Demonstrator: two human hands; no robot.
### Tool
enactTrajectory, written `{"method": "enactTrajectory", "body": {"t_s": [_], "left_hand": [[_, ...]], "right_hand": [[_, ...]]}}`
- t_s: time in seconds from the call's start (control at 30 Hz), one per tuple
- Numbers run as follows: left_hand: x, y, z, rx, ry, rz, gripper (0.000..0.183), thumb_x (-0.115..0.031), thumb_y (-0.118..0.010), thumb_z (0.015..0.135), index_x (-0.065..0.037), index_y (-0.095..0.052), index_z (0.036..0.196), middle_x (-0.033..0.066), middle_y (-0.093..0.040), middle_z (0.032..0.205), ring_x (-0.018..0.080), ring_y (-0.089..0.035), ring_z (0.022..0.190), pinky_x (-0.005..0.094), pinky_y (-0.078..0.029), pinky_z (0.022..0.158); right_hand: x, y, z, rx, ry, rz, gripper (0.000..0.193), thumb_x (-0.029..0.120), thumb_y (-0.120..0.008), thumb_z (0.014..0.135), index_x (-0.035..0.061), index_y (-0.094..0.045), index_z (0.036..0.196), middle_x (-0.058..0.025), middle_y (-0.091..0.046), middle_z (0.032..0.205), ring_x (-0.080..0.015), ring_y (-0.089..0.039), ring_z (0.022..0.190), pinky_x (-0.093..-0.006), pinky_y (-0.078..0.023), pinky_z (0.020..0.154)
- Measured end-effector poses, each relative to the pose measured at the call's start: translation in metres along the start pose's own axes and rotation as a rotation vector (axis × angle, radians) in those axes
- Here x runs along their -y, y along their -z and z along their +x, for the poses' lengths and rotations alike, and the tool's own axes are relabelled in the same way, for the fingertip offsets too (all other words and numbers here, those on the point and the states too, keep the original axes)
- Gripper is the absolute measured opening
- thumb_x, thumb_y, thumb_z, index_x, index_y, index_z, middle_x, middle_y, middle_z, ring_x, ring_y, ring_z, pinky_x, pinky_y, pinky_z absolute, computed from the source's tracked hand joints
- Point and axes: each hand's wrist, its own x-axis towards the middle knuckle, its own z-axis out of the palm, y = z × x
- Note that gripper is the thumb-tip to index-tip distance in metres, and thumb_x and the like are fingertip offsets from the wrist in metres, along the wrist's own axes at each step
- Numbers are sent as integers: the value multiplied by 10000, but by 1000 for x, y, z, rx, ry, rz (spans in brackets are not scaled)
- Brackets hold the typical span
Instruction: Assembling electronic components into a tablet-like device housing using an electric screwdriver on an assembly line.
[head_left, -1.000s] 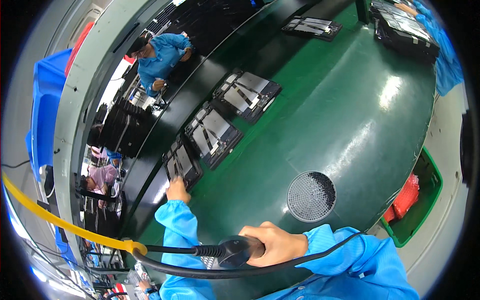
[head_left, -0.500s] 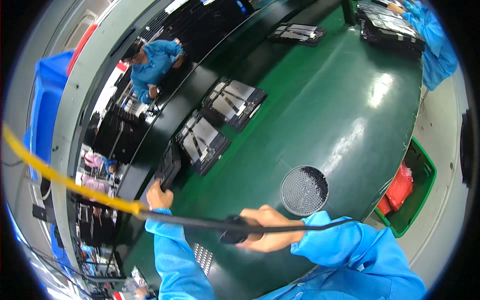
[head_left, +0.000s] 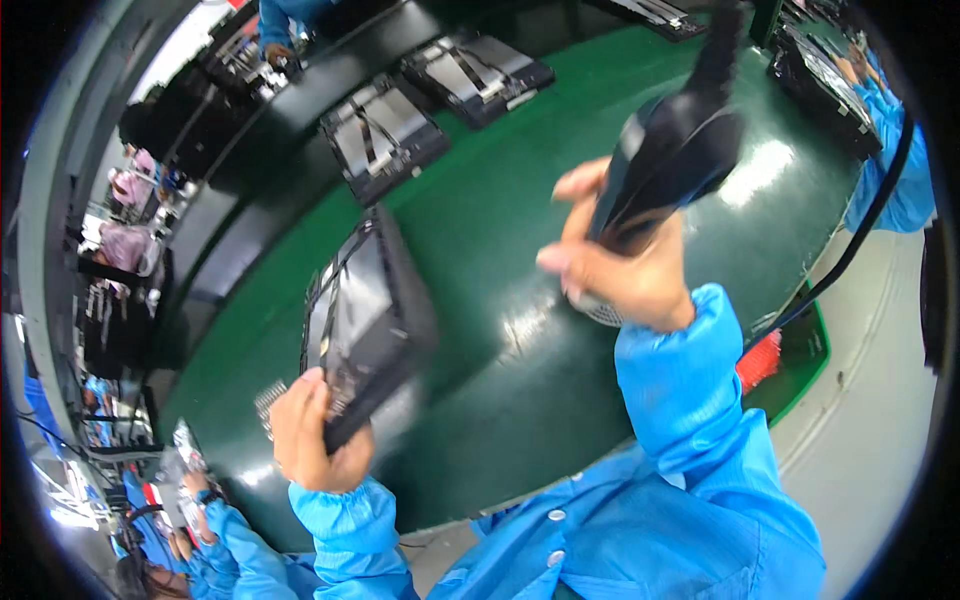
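My left hand [head_left: 315, 435] grips the lower end of an opened tablet chassis [head_left: 360, 310], black-framed with silver panels inside. The chassis is tilted up over the green table [head_left: 500, 390]. My right hand [head_left: 640, 265] is closed around a black corded hand tool [head_left: 670, 155]. Motion smears the tool and its exact kind is unclear. Behind that hand, only the edge of a round grey dish [head_left: 600, 308] shows. A small studded metal plate [head_left: 268, 402] lies beside my left hand.
Two more opened tablet chassis [head_left: 385, 140] [head_left: 480, 75] lie at the far edge. Stacked chassis [head_left: 825, 90] stand at far right near a co-worker's blue sleeve [head_left: 885, 205]. A green bin [head_left: 805, 365] with red packets stands off the right edge. A black cable [head_left: 865, 230] curves past the table's right side.
My left hand has brought the chassis from the far left edge toward me and tilted it. My right hand has raised the black tool up and to the right. The view has shifted.
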Motion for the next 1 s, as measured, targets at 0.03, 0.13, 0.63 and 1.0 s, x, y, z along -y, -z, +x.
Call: {"method": "enactTrajectory", "body": {"t_s": [0.03,0.13,0.63,1.0], "left_hand": [[-8,3,-6,79,-90,-68,395,108,-593,566,46,-604,956,239,-644,952,368,-644,861,400,-510,786],[-31,5,-36,299,-198,-207,407,-15,-693,542,19,-601,937,168,-639,1006,333,-630,924,430,-485,757],[-101,-43,-75,558,-67,-550,358,-146,-793,648,-7,-637,938,123,-646,1062,273,-589,1096,512,-348,984],[-92,-52,-58,333,75,-656,251,15,-682,739,-43,-619,975,115,-687,927,262,-656,943,449,-442,881]], "right_hand": [[1,7,3,-18,53,-40,372,8,-769,709,-4,-556,1013,-4,-584,606,-71,-528,486,-215,-396,445],[-6,26,8,-68,157,-68,332,-18,-760,712,-12,-548,967,-44,-594,635,-103,-561,500,-223,-438,448],[-20,33,13,-84,142,-77,296,-43,-748,702,8,-534,900,-60,-595,641,-118,-562,503,-240,-455,460],[-24,46,22,-57,72,-140,277,-14,-761,706,5,-541,873,-40,-589,613,-97,-553,493,-222,-427,453]]}}
